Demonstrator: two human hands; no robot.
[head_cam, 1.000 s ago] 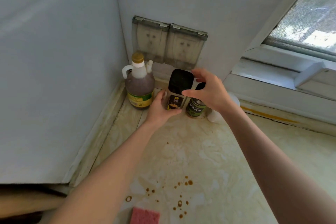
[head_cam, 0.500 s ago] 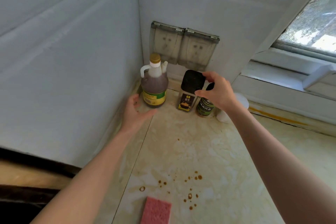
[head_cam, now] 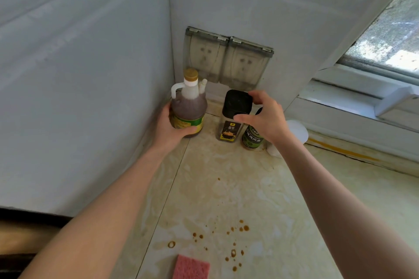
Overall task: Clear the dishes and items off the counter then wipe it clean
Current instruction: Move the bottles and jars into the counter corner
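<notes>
A jug-shaped bottle of dark liquid [head_cam: 189, 106] with a gold cap and green label stands in the counter's back corner; my left hand [head_cam: 169, 128] grips its lower body. Beside it stands a square jar with a black lid [head_cam: 234, 115], and my right hand [head_cam: 263, 115] holds that lid between thumb and fingers. A round green-labelled jar [head_cam: 251, 138] stands just right of it, partly hidden by my right hand. A pink sponge [head_cam: 191, 267] lies on the pale counter [head_cam: 238, 188] at the near edge of view.
Brown drips [head_cam: 235, 240] stain the counter in front of the sponge. A white round object [head_cam: 295, 132] sits behind my right wrist. Two covered wall sockets [head_cam: 226, 59] are above the bottles. White walls close the left and back; a window sill runs at the right.
My left hand let go of the square jar, moved left and now grips the dark bottle. My right hand stayed on the black lid.
</notes>
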